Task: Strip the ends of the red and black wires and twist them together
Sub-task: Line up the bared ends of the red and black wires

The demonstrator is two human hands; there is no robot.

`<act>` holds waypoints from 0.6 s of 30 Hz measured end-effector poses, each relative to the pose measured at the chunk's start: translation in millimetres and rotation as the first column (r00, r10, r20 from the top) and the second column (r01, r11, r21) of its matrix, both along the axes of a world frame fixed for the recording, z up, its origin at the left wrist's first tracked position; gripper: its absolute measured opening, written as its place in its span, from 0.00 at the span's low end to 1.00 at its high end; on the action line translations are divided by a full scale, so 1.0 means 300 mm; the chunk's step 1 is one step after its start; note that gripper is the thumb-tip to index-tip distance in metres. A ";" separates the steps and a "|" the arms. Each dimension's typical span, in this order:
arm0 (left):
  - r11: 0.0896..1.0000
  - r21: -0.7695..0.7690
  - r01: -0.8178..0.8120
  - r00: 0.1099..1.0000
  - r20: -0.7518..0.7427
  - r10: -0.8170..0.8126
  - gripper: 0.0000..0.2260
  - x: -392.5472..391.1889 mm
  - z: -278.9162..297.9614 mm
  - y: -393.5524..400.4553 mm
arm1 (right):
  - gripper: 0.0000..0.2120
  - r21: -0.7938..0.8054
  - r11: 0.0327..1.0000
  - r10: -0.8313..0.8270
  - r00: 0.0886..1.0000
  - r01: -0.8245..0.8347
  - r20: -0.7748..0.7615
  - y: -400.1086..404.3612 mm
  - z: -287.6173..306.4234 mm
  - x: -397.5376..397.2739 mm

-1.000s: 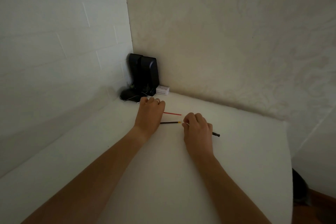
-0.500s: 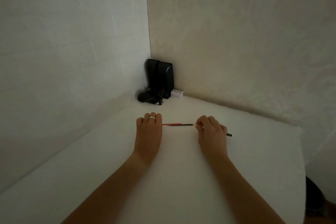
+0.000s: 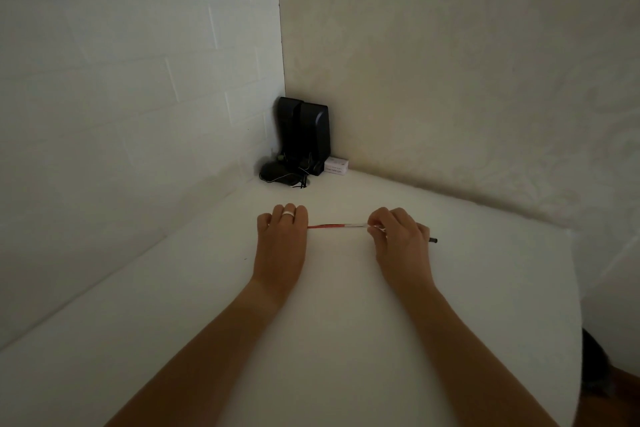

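A red wire (image 3: 325, 226) is seen stretched between the two hands above the white tabletop (image 3: 346, 340), toward its far edge. A dark streak along it may be the black wire, but that cannot be told apart clearly. The left hand (image 3: 281, 239) is laid knuckles up, its fingers (image 3: 289, 213) curled down and closed over the left end of the red wire; a pale ring is worn on one finger. The right hand (image 3: 401, 243) is bent inward, its fingers (image 3: 375, 218) pinched on the wire's pale right end, while a thin black tool (image 3: 432, 239) is held in the same hand, its tip projecting to the right. In the tabletop's far corner two black speakers (image 3: 306, 135) are stood upright with a small white box (image 3: 336, 166) just beside them.
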State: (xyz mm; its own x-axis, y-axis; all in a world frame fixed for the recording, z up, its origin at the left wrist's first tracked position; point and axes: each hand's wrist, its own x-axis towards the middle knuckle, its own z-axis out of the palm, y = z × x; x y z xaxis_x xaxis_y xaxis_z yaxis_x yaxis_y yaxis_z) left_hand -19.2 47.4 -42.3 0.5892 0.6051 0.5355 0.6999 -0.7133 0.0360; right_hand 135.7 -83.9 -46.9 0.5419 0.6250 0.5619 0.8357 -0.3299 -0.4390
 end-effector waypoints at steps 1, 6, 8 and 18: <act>1.000 0.002 0.001 1.000 0.005 -0.001 0.16 -0.001 -0.001 0.000 | 0.04 -0.005 1.000 -0.002 1.000 0.002 -0.001 0.001 -0.002 0.001; 1.000 0.005 0.024 1.000 0.008 -0.025 0.19 -0.002 0.002 0.000 | 0.05 -0.012 1.000 0.019 1.000 -0.019 -0.005 0.005 -0.009 0.006; 0.998 0.011 0.062 0.998 0.029 -0.063 0.15 0.001 0.002 -0.004 | 0.04 -0.014 0.998 0.055 0.998 -0.054 0.016 0.007 -0.010 0.004; 0.875 -0.034 0.483 0.874 0.082 -0.479 0.05 0.048 -0.009 -0.034 | 0.02 -0.027 0.972 0.234 0.968 -0.232 0.090 0.011 -0.009 -0.010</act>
